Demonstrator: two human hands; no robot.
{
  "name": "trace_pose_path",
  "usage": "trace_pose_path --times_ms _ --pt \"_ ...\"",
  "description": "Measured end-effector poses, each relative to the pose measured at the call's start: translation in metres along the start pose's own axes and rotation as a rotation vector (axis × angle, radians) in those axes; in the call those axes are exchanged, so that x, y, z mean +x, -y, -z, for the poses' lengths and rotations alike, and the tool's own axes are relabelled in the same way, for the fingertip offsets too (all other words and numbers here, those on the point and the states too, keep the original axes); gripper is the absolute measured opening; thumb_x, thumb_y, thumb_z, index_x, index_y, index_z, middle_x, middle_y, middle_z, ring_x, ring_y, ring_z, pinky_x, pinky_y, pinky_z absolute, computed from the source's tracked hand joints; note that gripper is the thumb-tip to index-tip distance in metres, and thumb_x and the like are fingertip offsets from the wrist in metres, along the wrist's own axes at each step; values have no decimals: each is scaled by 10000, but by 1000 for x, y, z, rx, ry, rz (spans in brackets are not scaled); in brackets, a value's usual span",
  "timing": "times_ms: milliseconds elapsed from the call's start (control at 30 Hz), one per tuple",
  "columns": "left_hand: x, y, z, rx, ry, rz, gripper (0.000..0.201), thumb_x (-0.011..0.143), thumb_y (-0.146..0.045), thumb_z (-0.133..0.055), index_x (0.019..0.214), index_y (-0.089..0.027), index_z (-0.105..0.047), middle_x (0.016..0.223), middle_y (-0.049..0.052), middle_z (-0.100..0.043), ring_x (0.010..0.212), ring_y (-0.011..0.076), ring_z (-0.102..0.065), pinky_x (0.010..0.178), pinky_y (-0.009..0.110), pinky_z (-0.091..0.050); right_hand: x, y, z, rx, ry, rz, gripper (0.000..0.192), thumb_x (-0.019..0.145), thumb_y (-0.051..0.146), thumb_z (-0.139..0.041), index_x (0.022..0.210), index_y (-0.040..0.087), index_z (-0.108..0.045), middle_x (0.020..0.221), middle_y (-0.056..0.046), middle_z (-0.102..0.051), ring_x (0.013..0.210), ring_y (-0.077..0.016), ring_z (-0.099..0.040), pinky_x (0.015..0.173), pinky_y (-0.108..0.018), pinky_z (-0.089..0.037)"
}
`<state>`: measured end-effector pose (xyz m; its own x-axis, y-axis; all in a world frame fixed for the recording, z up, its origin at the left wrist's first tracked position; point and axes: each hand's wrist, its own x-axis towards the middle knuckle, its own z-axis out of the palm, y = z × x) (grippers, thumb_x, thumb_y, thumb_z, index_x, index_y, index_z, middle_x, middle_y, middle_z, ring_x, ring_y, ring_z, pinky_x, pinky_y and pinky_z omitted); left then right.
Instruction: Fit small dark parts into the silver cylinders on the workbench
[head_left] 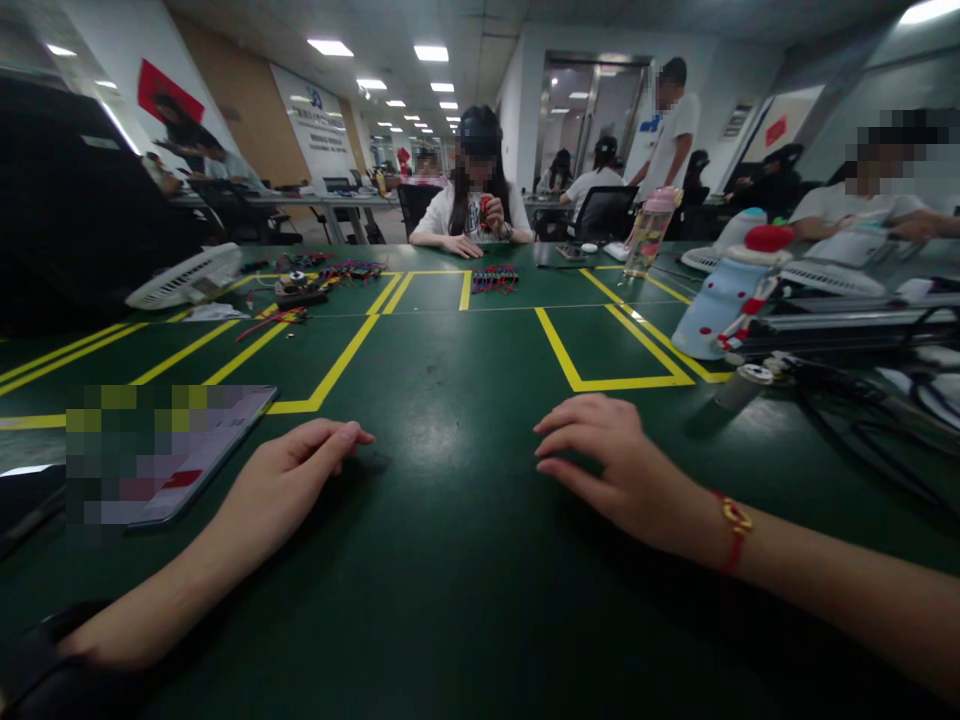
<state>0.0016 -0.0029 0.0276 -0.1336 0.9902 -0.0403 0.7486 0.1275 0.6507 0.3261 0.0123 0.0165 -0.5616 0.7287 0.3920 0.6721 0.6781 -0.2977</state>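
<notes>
My left hand (289,475) rests palm down on the dark green table (450,420), fingers together and pointing right, holding nothing. My right hand (607,465) lies flat on the table a little to the right, fingers stretched toward the left hand, also holding nothing. A red cord bracelet with a gold charm (733,525) circles my right wrist. A gap of bare table separates the two hands. A phone or tablet (187,450) lies just left of my left hand.
Yellow tape lines (570,365) mark boxes on the table. A light blue bottle with a red cap (731,290) leans at the right, next to cables (862,400). A person sits across the table (476,200) behind colourful wires (495,278). A white fan (184,278) lies at the left.
</notes>
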Motion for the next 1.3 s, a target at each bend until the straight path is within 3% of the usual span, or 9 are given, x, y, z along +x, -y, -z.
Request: trace_pose_path --times_ms 167,267,333,400,600,733,1000,1300 --pt "2 4 -2 -4 10 -11 435 888 -561 -456 992 -214 -696 778 -9 -611 777 214 -578 696 283 -395 -31 -81 69 -381 -297 -262 231 874 368 -546 953 191 -672 1049 -67 -669 1002 -183 -580 915 -331 -394" --pt "4 7 -4 -2 16 -14 430 894 -561 -452 1004 -219 -686 827 -5 -638 794 213 -579 712 284 -393 -57 -129 99 -631 -238 -557 284 856 402 -541 980 191 -685 1048 -96 -674 950 -216 -580 791 -337 -388" --pt "5 11 -4 4 22 -15 432 898 -567 -445 1014 -223 -679 842 -4 -644 806 213 -578 721 285 -393 -70 -150 109 -613 -135 -752 332 851 451 -534 1008 209 -700 1033 -98 -681 887 -213 -584 728 -331 -374" --pt "7 17 -5 11 27 -17 441 899 -580 -437 1023 -230 -674 848 -4 -648 821 217 -582 733 288 -395 -77 -161 114 -543 -81 -848 366 850 485 -519 1019 222 -710 1005 -90 -689 848 -202 -587 715 -320 -373" --pt "14 33 -6 25 31 -35 507 874 -653 -421 1046 -248 -672 860 1 -643 814 220 -584 717 298 -389 -79 -167 115 -599 -129 -870 377 832 516 -513 1024 257 -708 951 -42 -695 820 -192 -594 699 -285 -380" --pt "13 32 -6 23 37 -38 492 881 -643 -423 1043 -251 -670 855 -6 -635 814 211 -579 718 290 -386 -79 -166 115 -548 -110 -919 408 825 536 -526 1037 240 -710 909 -56 -691 766 -174 -584 687 -277 -378" --pt "10 26 -4 19 44 -43 465 896 -610 -426 1047 -243 -669 889 -9 -654 837 207 -582 748 286 -388 -75 -160 110 -508 -196 -971 453 807 565 -546 1017 182 -671 955 -98 -672 772 -155 -571 691 -284 -390" --pt "10 26 -5 29 44 -32 444 890 -596 -442 1049 -251 -674 924 -13 -677 847 206 -593 748 278 -394 -70 -148 110 -235 -314 -1064 350 787 419 -634 1045 190 -692 1002 -85 -688 834 -157 -599 781 -298 -402"
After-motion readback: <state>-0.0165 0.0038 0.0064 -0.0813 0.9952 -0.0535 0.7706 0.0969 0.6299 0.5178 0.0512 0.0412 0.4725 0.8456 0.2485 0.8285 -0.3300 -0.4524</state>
